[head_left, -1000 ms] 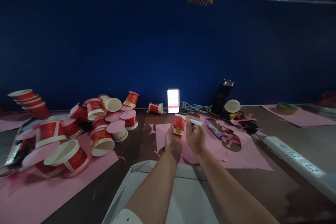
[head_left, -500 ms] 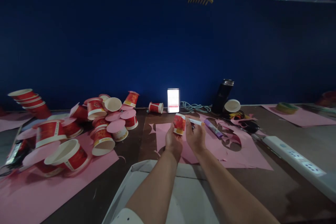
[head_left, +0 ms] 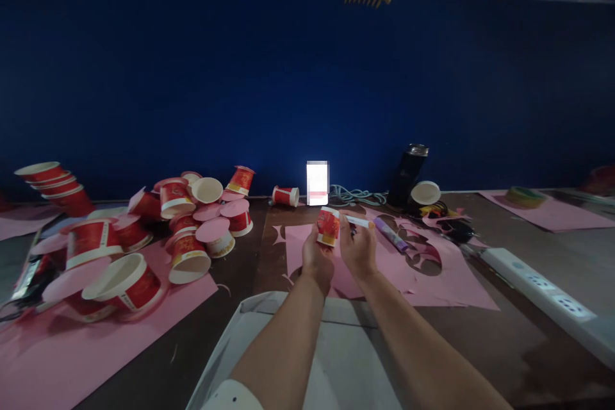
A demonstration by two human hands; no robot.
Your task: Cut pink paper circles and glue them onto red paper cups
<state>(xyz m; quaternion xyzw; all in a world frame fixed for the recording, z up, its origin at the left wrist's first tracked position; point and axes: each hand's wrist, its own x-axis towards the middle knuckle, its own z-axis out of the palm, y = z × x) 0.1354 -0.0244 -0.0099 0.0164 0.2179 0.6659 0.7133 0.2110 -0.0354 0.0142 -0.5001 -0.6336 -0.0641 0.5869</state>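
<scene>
My left hand (head_left: 317, 259) is wrapped round a red paper cup (head_left: 328, 225) with gold print, held above the pink paper. In my right hand (head_left: 358, 253) is a white pen-like stick (head_left: 357, 221); its inner end is close to the cup's right side, and whether it touches cannot be made out. Beyond the right fingers lies a purple tube (head_left: 390, 234). Under both hands spreads a pink paper sheet (head_left: 461, 288) with round cut-outs.
Several red paper cups (head_left: 139, 285), some with pink discs, crowd the left. A lit phone-like screen (head_left: 317, 184) stands against the blue wall. To the right are a black bottle (head_left: 407, 176), a tipped cup (head_left: 425, 193), a roll of tape (head_left: 525, 197) and a power strip (head_left: 538, 282).
Almost nothing differs. Both hands keep hold of the cup and the white stick in nearly the same place.
</scene>
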